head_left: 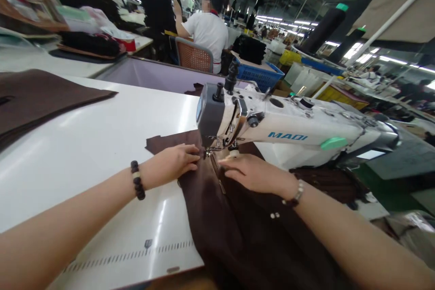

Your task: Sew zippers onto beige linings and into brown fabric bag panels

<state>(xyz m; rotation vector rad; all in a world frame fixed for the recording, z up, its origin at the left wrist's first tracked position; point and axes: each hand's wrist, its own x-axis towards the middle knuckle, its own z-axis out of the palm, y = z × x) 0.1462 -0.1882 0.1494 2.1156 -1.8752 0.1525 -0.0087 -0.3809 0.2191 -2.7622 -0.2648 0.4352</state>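
Note:
A dark brown piece of fabric [244, 231] lies over the white table [95, 154] and runs under the needle of a white sewing machine [288, 129]. My left hand [176, 163] rests flat on the fabric just left of the presser foot [212, 148], fingers stretched toward it. My right hand [251, 173] lies flat on the fabric just right of the foot, fingers extended. A zipper strip [217, 172] runs along the seam between my hands. Both wrists wear bead bracelets.
More brown fabric [41, 95] lies at the far left of the table. A person in a white shirt [209, 31] sits ahead on a chair. A blue crate [261, 74] and stacks of dark cloth stand behind the machine. Thread cones [322, 29] rise at the right.

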